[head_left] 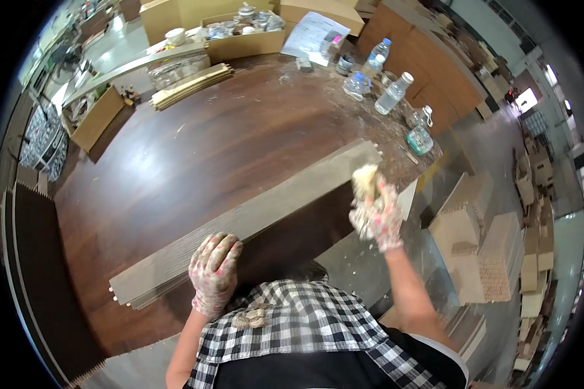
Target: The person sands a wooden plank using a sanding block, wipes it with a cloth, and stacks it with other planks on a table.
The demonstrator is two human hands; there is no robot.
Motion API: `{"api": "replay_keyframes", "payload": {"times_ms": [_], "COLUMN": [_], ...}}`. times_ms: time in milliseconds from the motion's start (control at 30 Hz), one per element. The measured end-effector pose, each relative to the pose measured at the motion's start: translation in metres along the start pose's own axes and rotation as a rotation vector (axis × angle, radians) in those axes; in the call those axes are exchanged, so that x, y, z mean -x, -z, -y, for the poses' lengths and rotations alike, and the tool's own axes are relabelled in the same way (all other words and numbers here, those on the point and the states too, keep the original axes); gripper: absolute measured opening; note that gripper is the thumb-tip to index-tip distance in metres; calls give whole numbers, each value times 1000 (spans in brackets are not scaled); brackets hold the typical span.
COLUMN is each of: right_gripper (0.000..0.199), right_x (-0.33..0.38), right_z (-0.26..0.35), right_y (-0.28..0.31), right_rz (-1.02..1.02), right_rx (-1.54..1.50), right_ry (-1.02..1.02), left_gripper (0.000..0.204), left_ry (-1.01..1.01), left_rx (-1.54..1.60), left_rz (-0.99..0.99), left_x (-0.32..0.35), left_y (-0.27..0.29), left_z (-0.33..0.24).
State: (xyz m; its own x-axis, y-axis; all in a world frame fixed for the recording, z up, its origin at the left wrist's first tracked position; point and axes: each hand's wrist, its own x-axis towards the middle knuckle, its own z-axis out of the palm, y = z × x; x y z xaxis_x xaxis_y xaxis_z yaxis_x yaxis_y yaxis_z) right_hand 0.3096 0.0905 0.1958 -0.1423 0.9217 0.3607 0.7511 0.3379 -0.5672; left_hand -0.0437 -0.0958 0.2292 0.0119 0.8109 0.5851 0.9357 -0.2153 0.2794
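Observation:
A stack of long, thin grey-brown wooden slats (pixel 253 211) lies slantwise across the dark table, with small pale pegs showing at its ends. My left hand (pixel 214 272), in a stained white glove with pink spots, has its bent fingers pressed together on the near edge of the stack; its thumb is hidden. Beyond the right end of the slats, my right hand (pixel 377 217), gloved alike, is closed around a crumpled cream-coloured wad of cloth (pixel 365 178). That hand is slightly blurred and appears apart from the slats.
Several plastic bottles (pixel 392 94) stand along the far right of the table (pixel 149 162). Toward the back are an open carton (pixel 246 44), a paper sheet (pixel 311 35) and a bundle of pale strips (pixel 191 86). Dark panels (pixel 39 279) stand left; cardboard pieces (pixel 461 240) sit right.

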Motion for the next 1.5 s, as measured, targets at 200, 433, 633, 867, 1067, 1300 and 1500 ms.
{"api": "replay_keyframes", "payload": {"times_ms": [200, 433, 633, 867, 1067, 1300, 1500], "right_gripper": [56, 48, 34, 33, 32, 33, 61], "right_x": [11, -28, 31, 75, 88, 60, -5], "right_z": [151, 323, 479, 506, 517, 494, 409], "right_y": [-12, -59, -128, -156, -150, -130, -93], "right_rz": [325, 700, 875, 958, 1003, 1287, 951], "right_rx": [-169, -102, 91, 327, 538, -213, -741], "right_ry": [751, 1047, 1340, 1450, 1519, 1289, 560], "left_gripper": [35, 27, 24, 32, 36, 28, 27], "left_ry": [37, 87, 96, 152, 249, 133, 164], "left_rx": [58, 171, 210, 666, 1154, 703, -137], "left_rz": [-21, 228, 250, 479, 451, 288, -274], "left_x": [18, 34, 23, 40, 41, 37, 6], "left_y": [6, 6, 23, -48, -33, -17, 0], "left_z": [11, 17, 13, 20, 23, 18, 40]}}
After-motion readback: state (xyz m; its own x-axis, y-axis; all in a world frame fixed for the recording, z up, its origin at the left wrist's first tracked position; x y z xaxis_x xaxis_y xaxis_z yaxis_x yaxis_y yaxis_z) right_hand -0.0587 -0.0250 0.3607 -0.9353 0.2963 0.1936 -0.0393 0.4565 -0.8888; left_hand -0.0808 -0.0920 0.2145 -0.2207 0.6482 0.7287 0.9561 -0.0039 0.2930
